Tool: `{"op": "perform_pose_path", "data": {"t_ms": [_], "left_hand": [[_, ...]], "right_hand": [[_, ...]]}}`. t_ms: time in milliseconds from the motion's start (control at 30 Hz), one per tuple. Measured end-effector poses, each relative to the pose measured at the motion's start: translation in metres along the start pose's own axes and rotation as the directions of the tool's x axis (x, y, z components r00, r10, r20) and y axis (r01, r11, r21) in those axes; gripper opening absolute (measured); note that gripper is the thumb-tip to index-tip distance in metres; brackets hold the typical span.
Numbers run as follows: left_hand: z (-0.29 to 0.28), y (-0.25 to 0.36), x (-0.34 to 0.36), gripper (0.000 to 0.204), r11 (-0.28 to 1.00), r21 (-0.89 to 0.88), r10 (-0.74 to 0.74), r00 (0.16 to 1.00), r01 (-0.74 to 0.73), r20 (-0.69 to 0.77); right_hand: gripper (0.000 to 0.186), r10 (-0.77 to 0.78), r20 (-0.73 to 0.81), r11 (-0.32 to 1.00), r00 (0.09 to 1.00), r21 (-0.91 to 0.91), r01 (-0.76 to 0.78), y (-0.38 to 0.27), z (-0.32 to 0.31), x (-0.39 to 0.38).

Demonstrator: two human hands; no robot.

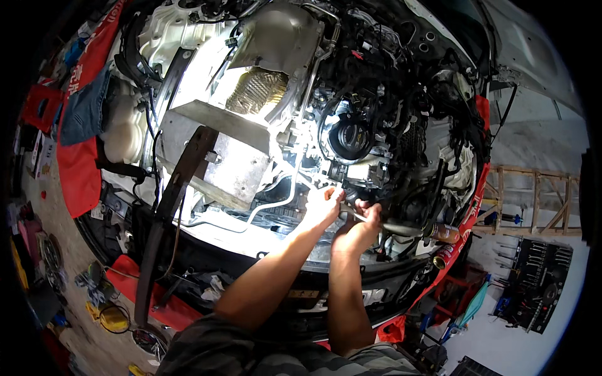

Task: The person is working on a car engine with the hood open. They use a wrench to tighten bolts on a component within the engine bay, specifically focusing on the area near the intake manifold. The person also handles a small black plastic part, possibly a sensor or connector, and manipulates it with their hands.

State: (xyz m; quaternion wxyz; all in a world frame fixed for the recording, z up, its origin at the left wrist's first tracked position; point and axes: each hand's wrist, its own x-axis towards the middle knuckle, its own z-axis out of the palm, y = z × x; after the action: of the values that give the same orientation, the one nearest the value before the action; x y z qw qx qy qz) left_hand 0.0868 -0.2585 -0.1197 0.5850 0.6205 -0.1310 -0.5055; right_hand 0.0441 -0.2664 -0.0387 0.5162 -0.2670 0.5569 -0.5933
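Both forearms reach over the front of an open engine bay. My left hand (325, 205) is closed at the front of the engine (367, 170), just below a round black cap (348, 136). Its fingertips are pinched together; what they hold, if anything, is too small to make out. Close beside it on the right, my right hand (359, 230) is closed around a slim pale metal rod (353, 213). The rod slants up and left toward my left hand. I cannot tell what its far end touches, nor what kind of tool it is.
A brown bar (170, 216) stands at an angle left of my arms, against a metal cover (229, 160). Red fender covers (78, 169) drape the edges. Spray cans (446, 233) lie at the right. A tool case (533, 283) and a wooden frame (533, 199) are beyond.
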Motion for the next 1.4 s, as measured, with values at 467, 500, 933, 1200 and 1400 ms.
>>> {"op": "perform_pose_path", "data": {"t_ms": [467,500,933,1200,1400], "left_hand": [[-0.017,0.056,-0.027,0.027,0.951,-0.137,-0.271,0.960,0.278,0.063],[-0.015,0.046,-0.021,0.028,0.918,-0.197,-0.325,0.939,0.343,0.115],[-0.017,0.021,0.000,0.028,0.942,-0.198,-0.246,0.958,0.272,0.148],[-0.011,0.023,-0.006,0.021,0.929,-0.270,-0.240,0.967,0.253,0.083],[-0.028,0.036,-0.009,0.022,0.939,-0.088,-0.328,0.943,0.331,0.047]], "right_hand": [[0.034,0.718,0.482,0.573,0.503,0.001,-0.819,0.016,-0.038,0.029],[0.033,0.640,0.406,0.729,0.652,-0.052,-0.683,0.018,-0.035,0.023],[0.030,0.614,0.349,0.763,0.708,-0.030,-0.646,0.020,-0.029,0.022],[0.027,-0.007,0.277,0.915,0.961,-0.386,0.118,0.032,-0.025,0.013],[0.025,0.439,0.153,0.898,0.885,-0.098,-0.429,0.018,-0.015,0.002]]}}
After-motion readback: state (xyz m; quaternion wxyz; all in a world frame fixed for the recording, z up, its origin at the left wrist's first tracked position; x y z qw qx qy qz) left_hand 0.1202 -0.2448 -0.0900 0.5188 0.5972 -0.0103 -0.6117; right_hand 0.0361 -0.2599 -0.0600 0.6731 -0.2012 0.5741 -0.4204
